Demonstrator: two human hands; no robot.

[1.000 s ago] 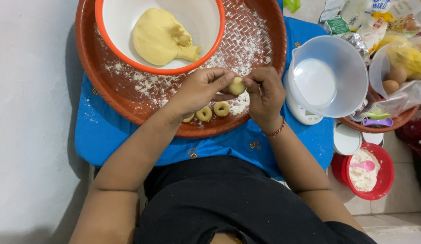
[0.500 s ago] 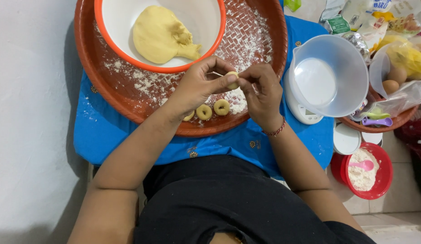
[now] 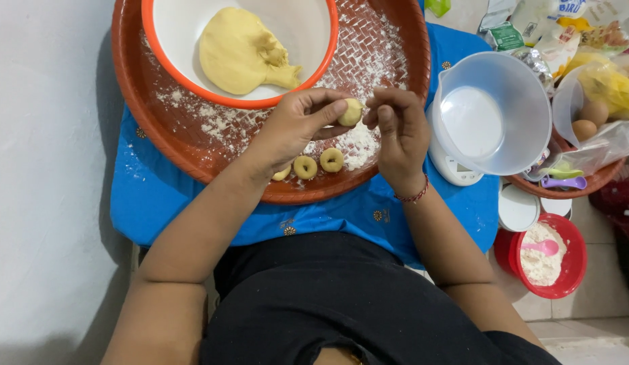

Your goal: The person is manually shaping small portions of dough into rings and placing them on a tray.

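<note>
So this looks like the shaping stage: the left hand is pinching a small dough ball between thumb and fingertips, holding it just above the floury bottom of the big woven red tray. The right hand sits right beside the ball at its 3 o'clock, fingers curled loosely with thumb and forefinger tips close together, not gripping anything I can see. My guess is the ball is about to be pierced or pressed into a ring, since two finished dough rings already lie on the tray at about 6 o'clock from the ball, next to a flour patch. That would call for a gentle poke through the middle while the left hand keeps the ball steady, then setting it down by the others.

The main dough lump is in the white bowl with an orange rim at 11 o'clock. At 3 o'clock there's a clear measuring jug, and a red tub of flour at 4 o'clock.

Hard to tell: a third piece under the left wrist is mostly hidden, the tray's top edge is cut off, and I can't tell if the right fingertips hold a crumb of dough
</note>
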